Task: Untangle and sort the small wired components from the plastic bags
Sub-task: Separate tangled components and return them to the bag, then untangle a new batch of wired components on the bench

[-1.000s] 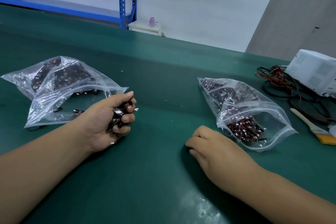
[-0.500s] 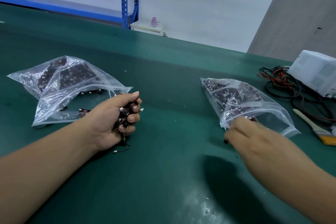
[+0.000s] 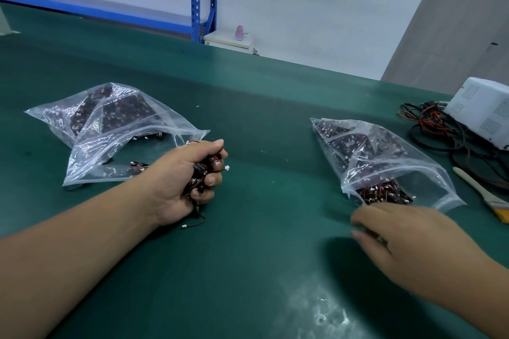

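At centre left the left hand [image 3: 176, 181] grips a tangled bunch of wired components [image 3: 202, 172], fingers curled tight, beside the mouth of the left zip bag [image 3: 118, 132]. At lower right the blurred right hand [image 3: 407, 239] hovers just below the right zip bag [image 3: 385, 162]; its grip cannot be told.

Two bags [image 3: 121, 140] [image 3: 385, 162], two hands [image 3: 179, 181] [image 3: 407, 239], one brush [image 3: 484, 195], one box [image 3: 484, 110]. Wired components [image 3: 382, 192] number perhaps dozens.
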`<state>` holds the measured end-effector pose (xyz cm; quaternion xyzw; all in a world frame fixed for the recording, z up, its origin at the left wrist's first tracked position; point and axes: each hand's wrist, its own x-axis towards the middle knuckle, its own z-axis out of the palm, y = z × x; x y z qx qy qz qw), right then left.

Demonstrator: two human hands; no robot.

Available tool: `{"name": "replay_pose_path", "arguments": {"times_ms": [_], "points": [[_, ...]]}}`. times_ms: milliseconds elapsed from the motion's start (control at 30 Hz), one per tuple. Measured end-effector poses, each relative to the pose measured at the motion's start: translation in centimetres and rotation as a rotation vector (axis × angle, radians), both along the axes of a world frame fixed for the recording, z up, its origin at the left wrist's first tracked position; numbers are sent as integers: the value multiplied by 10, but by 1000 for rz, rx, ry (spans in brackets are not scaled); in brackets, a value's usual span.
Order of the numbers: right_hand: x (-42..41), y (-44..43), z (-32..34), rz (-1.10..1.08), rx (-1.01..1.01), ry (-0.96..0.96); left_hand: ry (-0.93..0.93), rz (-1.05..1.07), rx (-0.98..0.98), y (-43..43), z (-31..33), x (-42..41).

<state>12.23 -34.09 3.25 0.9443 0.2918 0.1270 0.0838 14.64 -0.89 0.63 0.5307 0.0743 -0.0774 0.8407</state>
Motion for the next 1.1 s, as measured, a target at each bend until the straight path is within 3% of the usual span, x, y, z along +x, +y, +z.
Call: {"name": "replay_pose_path", "arguments": {"times_ms": [100, 167, 300, 500, 733, 1100], "points": [[-2, 19, 2, -73, -16, 18, -33, -26, 60, -2, 1, -1], [-4, 37, 5, 54, 183, -31, -58, -37, 107, -5, 1, -2], [6, 85, 4, 217, 489, 198, -85, -62, 210, -9, 0, -3], [46, 145, -19, 163, 809, 482, -136, -89, 284, -13, 2, -7], [48, 157, -40, 244, 1250, 628, -123, -94, 317, -13, 0, -6], [49, 144, -43, 206, 1229, 430, -142, -98, 376, -13, -1, -4]]}}
